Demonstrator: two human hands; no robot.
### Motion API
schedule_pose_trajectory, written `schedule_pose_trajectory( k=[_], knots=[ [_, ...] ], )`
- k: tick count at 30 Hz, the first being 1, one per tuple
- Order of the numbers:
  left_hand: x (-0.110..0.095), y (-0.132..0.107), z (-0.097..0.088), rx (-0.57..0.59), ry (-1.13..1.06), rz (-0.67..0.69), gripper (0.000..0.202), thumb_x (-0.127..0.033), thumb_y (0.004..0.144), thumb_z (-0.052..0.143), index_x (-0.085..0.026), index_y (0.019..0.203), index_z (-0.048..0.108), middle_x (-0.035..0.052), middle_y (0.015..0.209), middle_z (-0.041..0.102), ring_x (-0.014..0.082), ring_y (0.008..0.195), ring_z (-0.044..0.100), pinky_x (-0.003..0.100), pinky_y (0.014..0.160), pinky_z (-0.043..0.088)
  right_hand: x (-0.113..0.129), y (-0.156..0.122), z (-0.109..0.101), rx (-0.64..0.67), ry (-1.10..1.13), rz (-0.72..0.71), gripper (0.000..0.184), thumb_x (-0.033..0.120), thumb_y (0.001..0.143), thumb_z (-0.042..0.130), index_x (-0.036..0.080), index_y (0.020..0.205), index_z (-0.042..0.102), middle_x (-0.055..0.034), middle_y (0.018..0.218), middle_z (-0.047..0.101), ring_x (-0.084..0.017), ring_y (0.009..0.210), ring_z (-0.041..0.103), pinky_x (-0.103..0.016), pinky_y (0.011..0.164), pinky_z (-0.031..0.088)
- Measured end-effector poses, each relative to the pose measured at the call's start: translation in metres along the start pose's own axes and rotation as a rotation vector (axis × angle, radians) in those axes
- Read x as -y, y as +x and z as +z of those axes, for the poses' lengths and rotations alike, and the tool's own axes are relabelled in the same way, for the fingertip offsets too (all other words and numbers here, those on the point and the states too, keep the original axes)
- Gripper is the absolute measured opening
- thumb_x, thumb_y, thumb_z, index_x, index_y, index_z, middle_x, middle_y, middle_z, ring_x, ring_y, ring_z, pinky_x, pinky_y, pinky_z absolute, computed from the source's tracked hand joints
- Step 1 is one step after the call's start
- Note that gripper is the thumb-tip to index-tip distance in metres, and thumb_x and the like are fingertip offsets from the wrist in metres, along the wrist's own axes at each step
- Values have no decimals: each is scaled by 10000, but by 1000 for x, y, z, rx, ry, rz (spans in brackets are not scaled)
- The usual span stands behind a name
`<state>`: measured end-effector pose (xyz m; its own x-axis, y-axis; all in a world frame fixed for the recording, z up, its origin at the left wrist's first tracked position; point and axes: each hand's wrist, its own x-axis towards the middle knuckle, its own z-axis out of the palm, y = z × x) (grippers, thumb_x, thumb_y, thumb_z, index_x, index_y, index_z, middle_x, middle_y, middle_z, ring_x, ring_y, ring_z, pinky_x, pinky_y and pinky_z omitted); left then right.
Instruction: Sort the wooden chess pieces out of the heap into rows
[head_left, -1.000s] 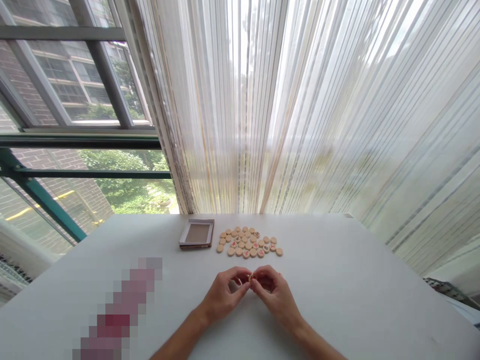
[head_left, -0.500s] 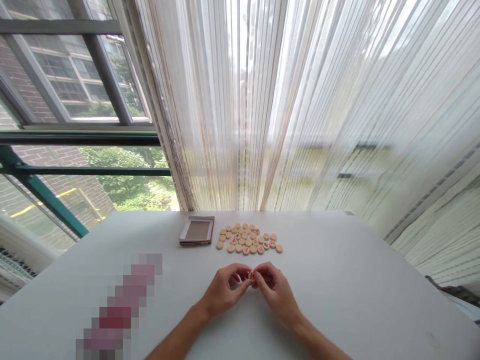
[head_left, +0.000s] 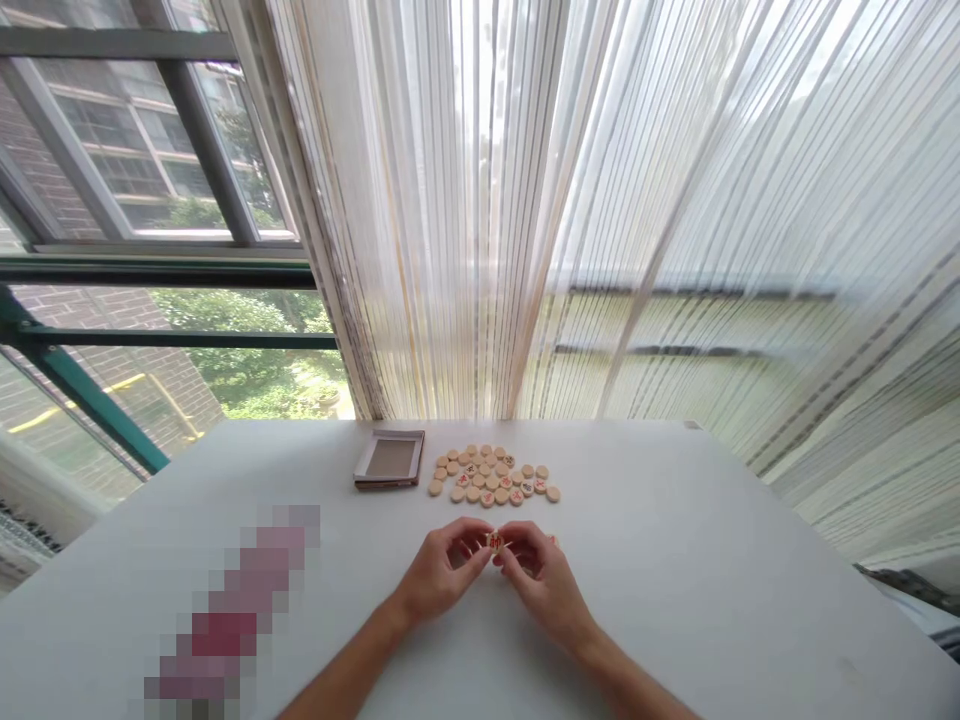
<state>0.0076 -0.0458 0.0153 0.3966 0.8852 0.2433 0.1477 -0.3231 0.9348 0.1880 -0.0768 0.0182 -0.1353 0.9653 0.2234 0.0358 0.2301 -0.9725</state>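
Note:
Between the fingertips of both hands is a round wooden Chinese chess piece (head_left: 494, 541), its red-marked face turned up toward me. My left hand (head_left: 441, 568) pinches its left side with thumb and fingers. On the other side, my right hand (head_left: 546, 576) has thumb and fingers closed on the same piece. Part of a second red-marked piece (head_left: 553, 540) shows just beyond the right knuckles; the hand hides the remainder. Farther back lies a loose spread of pale chess pieces (head_left: 502, 496), most with blank sides up, several showing red or black characters.
An open shallow box (head_left: 361, 472) sits to the left of the spread pieces. Everything rests on a white table (head_left: 675, 560). A pixelated pinkish strip (head_left: 232, 610) covers the table's left part. Sheer striped curtains (head_left: 465, 250) and a window stand behind the far edge.
The held piece now shows its red face more fully. More of the second piece appears beside my right hand. The view has shifted slightly, and the curtain on the right hangs differently.

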Motion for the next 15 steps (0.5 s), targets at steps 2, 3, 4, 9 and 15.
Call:
schedule_pose_trajectory(
  k=[2, 3, 4, 9, 15],
  knots=[
    [0, 0, 0, 1, -9, -1, 252, -326, 899, 630, -161, 1087, 657, 83, 941, 718, 203, 840, 668, 295, 770, 528, 0, 0, 0, 3, 5, 2, 218, 383, 921, 607, 205, 1048, 608, -60, 970, 685, -202, 862, 686, -332, 798, 573],
    [-1, 0, -1, 4, -15, -3, 253, -328, 901, 628, -161, 1090, 654, 85, 943, 721, 205, 846, 671, 298, 778, 528, 0, 0, 1, 4, 7, 1, 216, 380, 921, 608, 208, 1051, 608, -60, 970, 687, -203, 866, 686, -334, 803, 572],
    [-2, 0, -1, 9, -23, -6, 255, -331, 903, 626, -161, 1093, 649, 85, 937, 724, 208, 849, 675, 302, 782, 529, -1, 0, 1, 4, 8, -1, 211, 378, 922, 607, 211, 1050, 608, -60, 968, 690, -204, 870, 686, -335, 804, 571],
    [-5, 0, 0, 41, -83, -35, 256, -361, 909, 612, -157, 1062, 622, 77, 849, 737, 204, 796, 690, 294, 739, 533, -3, -2, 3, 21, -31, -30, 179, 361, 930, 598, 217, 1035, 610, -51, 930, 698, -202, 857, 685, -326, 777, 567],
    [-5, 0, 1, 25, -41, -70, 246, -396, 870, 660, -166, 940, 603, 32, 729, 718, 163, 674, 650, 244, 639, 481, -1, -6, 4, 66, -121, -84, 153, 329, 945, 571, 218, 1038, 620, -53, 935, 689, -194, 841, 669, -320, 783, 553]
  ],
)
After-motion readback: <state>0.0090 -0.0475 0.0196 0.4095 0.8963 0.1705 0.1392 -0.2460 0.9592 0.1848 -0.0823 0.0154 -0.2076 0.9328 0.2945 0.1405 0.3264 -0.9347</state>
